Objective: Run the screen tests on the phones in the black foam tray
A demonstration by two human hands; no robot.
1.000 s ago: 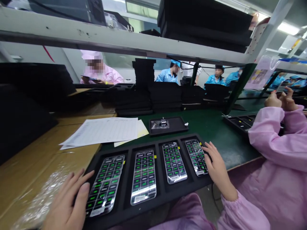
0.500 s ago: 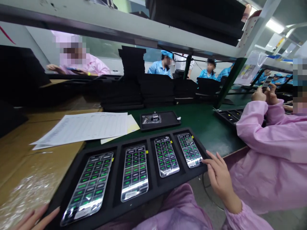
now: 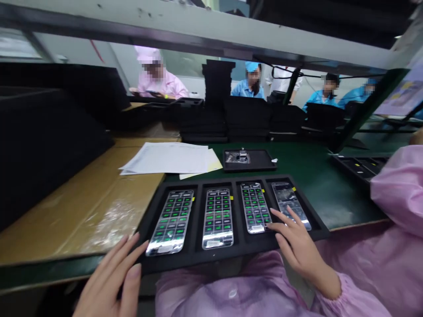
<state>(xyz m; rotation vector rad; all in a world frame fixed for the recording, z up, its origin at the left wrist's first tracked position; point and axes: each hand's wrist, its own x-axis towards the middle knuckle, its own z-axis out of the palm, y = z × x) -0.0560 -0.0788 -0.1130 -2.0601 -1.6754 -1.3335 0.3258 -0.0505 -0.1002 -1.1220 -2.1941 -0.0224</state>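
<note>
A black foam tray (image 3: 194,260) lies along the front edge of the bench, with several phones in a row of compartments. Fingers apart, my right hand (image 3: 299,246) has its index fingertip at the lower right corner of the third phone (image 3: 254,209), whose screen shows a grid with green labels. Beyond that hand is the rightmost phone (image 3: 287,198), its screen now mostly dark. My left hand (image 3: 114,277) is spread beside the tray's left end, fingertips close to the leftmost phone (image 3: 170,222). The second phone (image 3: 218,218) shows the same green grid.
Printed sheets (image 3: 172,157) lie behind the tray on brown cardboard (image 3: 82,211). A small black tray (image 3: 259,159) holds a bagged metal part. Black trays (image 3: 246,119) are stacked at the back. A co-worker's pink sleeve (image 3: 399,180) is at the right, near another tray (image 3: 357,165).
My right hand has moved from the rightmost phone to the third one. The rightmost screen has gone from a green grid to mostly dark. The view has turned left, showing more of my left hand.
</note>
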